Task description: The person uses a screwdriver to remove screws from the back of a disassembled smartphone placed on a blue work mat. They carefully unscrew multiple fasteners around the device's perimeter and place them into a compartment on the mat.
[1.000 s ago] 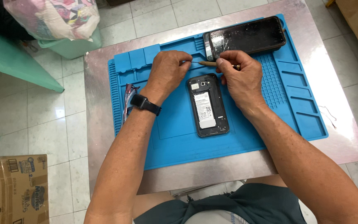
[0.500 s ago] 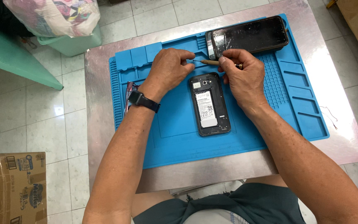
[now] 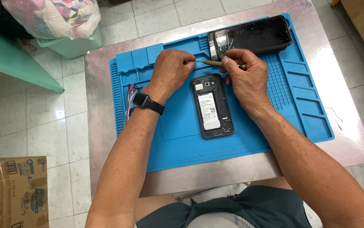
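both hands hover just above the top end of the opened phone [image 3: 212, 106], which lies back-off on the blue mat [image 3: 300, 109]. the right hand [image 3: 245, 78] pinches a small screwdriver [image 3: 215, 63] by its handle, fingers pressed together; the left hand [image 3: 171, 69] pinches its metal tip, seemingly seating or checking the bit. judged step: readying the tool. next, the tip must drop to a screw below the fingers. a cracked phone [image 3: 251, 36] lies just beyond the fingertips.
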